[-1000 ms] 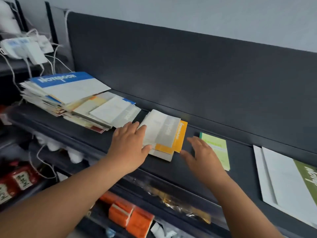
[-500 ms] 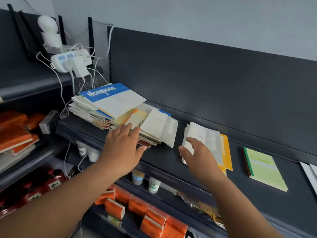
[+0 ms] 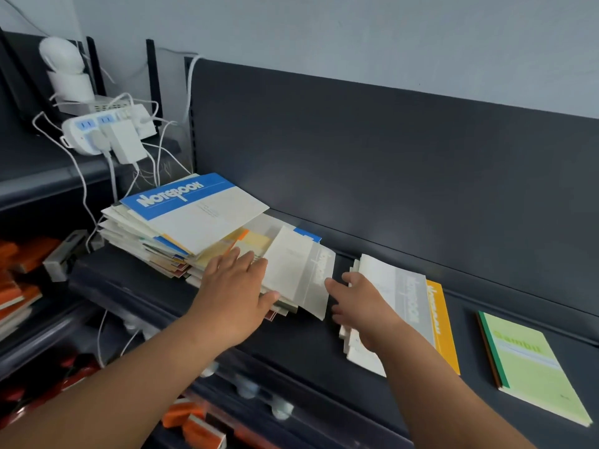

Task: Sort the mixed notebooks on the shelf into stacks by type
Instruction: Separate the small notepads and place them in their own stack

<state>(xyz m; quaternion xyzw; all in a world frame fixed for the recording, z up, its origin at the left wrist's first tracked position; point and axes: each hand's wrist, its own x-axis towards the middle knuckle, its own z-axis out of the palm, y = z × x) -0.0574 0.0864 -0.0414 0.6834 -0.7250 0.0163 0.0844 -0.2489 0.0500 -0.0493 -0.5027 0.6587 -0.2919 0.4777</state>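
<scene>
Though against left fingers, grey notebook beside right fingers.

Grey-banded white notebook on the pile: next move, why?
Probably: right hand pinches the grey-banded white notebook and moves it onto the matching grey-banded stack. It lies exposed on the mixed pile; the left hand rests flat there, right hand empty.

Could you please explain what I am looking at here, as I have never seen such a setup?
There is no machine: a person wears a camera on the head, so you look down at their own arms. The left hand lies flat on a mixed pile of notebooks on a dark shelf. The right hand is open over a stack of grey notebooks atop an orange notebook. A green notebook lies apart to the right. Neither hand plainly holds anything.
</scene>
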